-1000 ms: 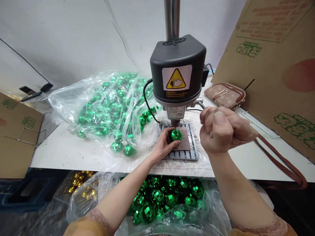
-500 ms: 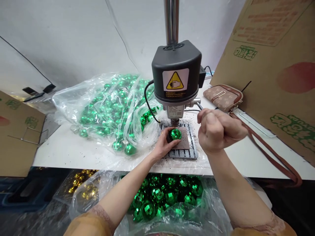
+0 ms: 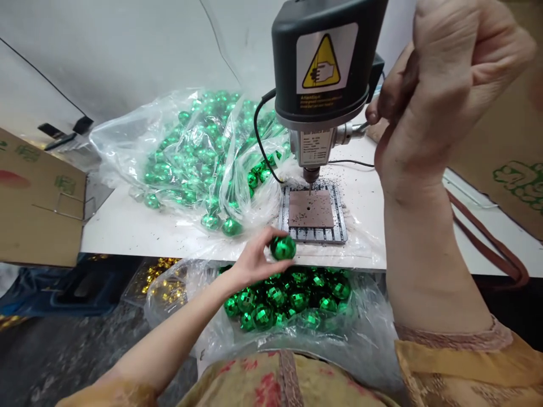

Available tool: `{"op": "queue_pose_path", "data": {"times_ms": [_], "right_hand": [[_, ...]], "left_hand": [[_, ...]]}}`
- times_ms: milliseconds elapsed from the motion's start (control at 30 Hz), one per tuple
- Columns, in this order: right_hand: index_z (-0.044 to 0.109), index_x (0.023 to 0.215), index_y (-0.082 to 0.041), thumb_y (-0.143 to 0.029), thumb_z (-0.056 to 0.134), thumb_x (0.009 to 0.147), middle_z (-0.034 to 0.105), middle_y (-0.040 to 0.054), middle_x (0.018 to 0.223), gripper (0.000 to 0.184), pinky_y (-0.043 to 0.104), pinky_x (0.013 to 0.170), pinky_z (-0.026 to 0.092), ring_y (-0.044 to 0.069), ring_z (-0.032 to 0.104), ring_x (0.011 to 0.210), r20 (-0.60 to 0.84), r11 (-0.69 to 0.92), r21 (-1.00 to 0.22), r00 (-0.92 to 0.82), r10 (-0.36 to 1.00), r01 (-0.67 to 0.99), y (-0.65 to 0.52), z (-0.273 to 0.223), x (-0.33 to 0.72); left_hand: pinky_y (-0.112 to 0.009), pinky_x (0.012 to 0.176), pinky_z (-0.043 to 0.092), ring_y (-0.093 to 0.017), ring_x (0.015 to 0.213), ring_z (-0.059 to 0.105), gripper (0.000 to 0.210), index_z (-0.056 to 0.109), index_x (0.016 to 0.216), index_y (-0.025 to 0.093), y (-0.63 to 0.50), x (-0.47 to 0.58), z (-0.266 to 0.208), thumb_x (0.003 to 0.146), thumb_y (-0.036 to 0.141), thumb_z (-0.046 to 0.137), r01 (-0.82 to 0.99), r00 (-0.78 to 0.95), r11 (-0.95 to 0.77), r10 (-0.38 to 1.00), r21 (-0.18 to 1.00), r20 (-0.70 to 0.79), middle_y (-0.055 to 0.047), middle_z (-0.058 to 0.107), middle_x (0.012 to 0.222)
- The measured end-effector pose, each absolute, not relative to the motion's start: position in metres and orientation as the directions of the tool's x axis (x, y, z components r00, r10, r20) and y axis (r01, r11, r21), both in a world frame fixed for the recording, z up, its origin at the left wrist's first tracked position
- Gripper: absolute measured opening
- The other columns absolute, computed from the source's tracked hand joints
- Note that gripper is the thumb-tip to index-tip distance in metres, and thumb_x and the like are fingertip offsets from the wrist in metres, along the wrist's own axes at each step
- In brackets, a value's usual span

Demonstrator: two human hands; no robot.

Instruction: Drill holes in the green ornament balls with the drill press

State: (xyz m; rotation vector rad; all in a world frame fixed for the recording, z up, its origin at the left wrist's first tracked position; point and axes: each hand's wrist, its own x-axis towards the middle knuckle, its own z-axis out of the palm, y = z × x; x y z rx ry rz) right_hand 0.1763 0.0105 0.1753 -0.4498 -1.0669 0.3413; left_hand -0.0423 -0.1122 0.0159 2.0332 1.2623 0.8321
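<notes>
Pinched between the thumb and fingers of my left hand (image 3: 250,261) is a shiny green faceted ball (image 3: 283,249), held over the table's front edge. My right hand (image 3: 445,85) is raised and closed around the feed lever (image 3: 358,130) of a small black drill press (image 3: 292,73); its fist hides most of the lever. Under the chuck, the thin drill bit (image 3: 310,189) points down at a brown square pad (image 3: 321,217) with a dark hole in it. The pad lies on a slotted metal base plate (image 3: 340,230), dotted with dark shavings.
A clear plastic bag (image 3: 114,133) of green balls lies on the white table (image 3: 127,226). Below the front edge, more green balls (image 3: 275,297) fill another bag (image 3: 373,333). Cardboard boxes (image 3: 38,198) flank the table. A brown strap (image 3: 487,243) hangs at right.
My left hand has drawn the green ball off the pad, toward me and over the table edge. My right hand has risen with the lever, and the view has shifted.
</notes>
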Motion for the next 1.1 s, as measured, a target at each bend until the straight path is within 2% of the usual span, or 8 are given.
{"op": "queue_pose_path", "data": {"times_ms": [67, 167, 333, 433, 567, 700, 833, 1100], "right_hand": [[0.028, 0.053, -0.024, -0.010, 0.050, 0.090, 0.028, -0.0072, 0.045, 0.046, 0.023, 0.043, 0.018, 0.003, 0.034, 0.037, 0.746, 0.845, -0.533, 0.445, 0.496, -0.048, 0.010, 0.175, 0.177], [0.029, 0.054, -0.025, -0.009, 0.049, 0.091, 0.028, -0.0070, 0.045, 0.045, 0.024, 0.043, 0.017, 0.004, 0.032, 0.037, 0.751, 0.848, -0.528, 0.438, 0.494, -0.052, 0.010, 0.175, 0.178], [0.033, 0.051, -0.024, -0.019, 0.057, 0.089, 0.033, -0.0046, 0.047, 0.045, 0.027, 0.045, 0.021, 0.006, 0.034, 0.040, 0.760, 0.862, -0.505, 0.453, 0.466, -0.039, 0.010, 0.171, 0.177], [0.034, 0.050, -0.024, -0.021, 0.059, 0.088, 0.032, -0.0055, 0.044, 0.046, 0.029, 0.041, 0.022, 0.007, 0.033, 0.036, 0.776, 0.876, -0.479, 0.439, 0.453, -0.058, 0.010, 0.167, 0.177], [0.034, 0.049, -0.023, -0.022, 0.060, 0.088, 0.034, -0.0055, 0.043, 0.046, 0.030, 0.039, 0.022, 0.006, 0.034, 0.036, 0.784, 0.880, -0.473, 0.432, 0.445, -0.048, 0.011, 0.164, 0.178], [0.036, 0.049, -0.021, -0.021, 0.059, 0.087, 0.034, -0.0059, 0.042, 0.045, 0.029, 0.038, 0.021, 0.005, 0.033, 0.035, 0.777, 0.876, -0.479, 0.438, 0.453, -0.056, 0.009, 0.165, 0.177], [0.038, 0.051, -0.019, -0.022, 0.059, 0.089, 0.035, -0.0070, 0.042, 0.043, 0.027, 0.040, 0.023, 0.003, 0.034, 0.037, 0.760, 0.862, -0.503, 0.442, 0.477, -0.064, 0.005, 0.166, 0.176], [0.036, 0.052, -0.017, -0.021, 0.059, 0.089, 0.030, -0.0076, 0.043, 0.044, 0.023, 0.044, 0.026, 0.002, 0.035, 0.041, 0.748, 0.855, -0.516, 0.454, 0.484, -0.060, 0.003, 0.165, 0.175]], "left_hand": [[-0.034, 0.085, 0.055, -0.023, 0.097, 0.067, 0.043, 0.061, 0.117, 0.023, -0.150, -0.066, 0.014, 0.080, 0.036, 0.077, 0.620, 0.437, -0.356, 0.897, 0.699, 0.069, -0.006, 0.068, 0.106], [-0.035, 0.084, 0.058, -0.024, 0.102, 0.068, 0.045, 0.057, 0.128, 0.026, -0.202, -0.094, -0.007, 0.086, 0.035, 0.071, 0.776, 0.423, -0.336, 0.905, 0.534, -0.045, -0.008, 0.065, 0.117], [-0.046, 0.088, 0.058, -0.032, 0.110, 0.069, 0.059, 0.047, 0.145, 0.029, -0.246, -0.104, -0.045, 0.091, 0.039, 0.067, 0.903, 0.417, -0.410, 0.908, 0.131, -0.032, -0.015, 0.064, 0.130], [-0.044, 0.079, 0.059, -0.032, 0.098, 0.071, 0.056, 0.052, 0.141, 0.026, -0.240, -0.094, -0.036, 0.090, 0.046, 0.066, 0.880, 0.473, -0.473, 0.881, 0.029, 0.013, -0.016, 0.068, 0.123], [-0.039, 0.080, 0.056, -0.025, 0.092, 0.068, 0.031, 0.058, 0.129, 0.023, -0.184, -0.084, 0.006, 0.099, 0.028, 0.052, 0.824, 0.525, -0.554, 0.825, 0.120, 0.208, -0.011, 0.071, 0.108], [-0.039, 0.087, 0.053, -0.024, 0.095, 0.065, 0.034, 0.062, 0.118, 0.021, -0.075, -0.080, 0.030, 0.094, 0.011, 0.039, 0.807, 0.344, -0.489, 0.845, 0.331, 0.410, -0.010, 0.068, 0.100], [-0.042, 0.096, 0.049, -0.029, 0.104, 0.062, 0.035, 0.067, 0.111, 0.020, 0.033, -0.073, 0.022, 0.081, 0.007, 0.052, 0.789, 0.133, -0.284, 0.945, 0.544, 0.300, -0.012, 0.065, 0.108], [-0.043, 0.100, 0.047, -0.028, 0.103, 0.060, 0.036, 0.070, 0.099, 0.021, 0.095, -0.063, -0.003, 0.067, 0.006, 0.065, 0.738, 0.169, -0.283, 0.956, 0.613, 0.238, -0.010, 0.062, 0.113]]}}
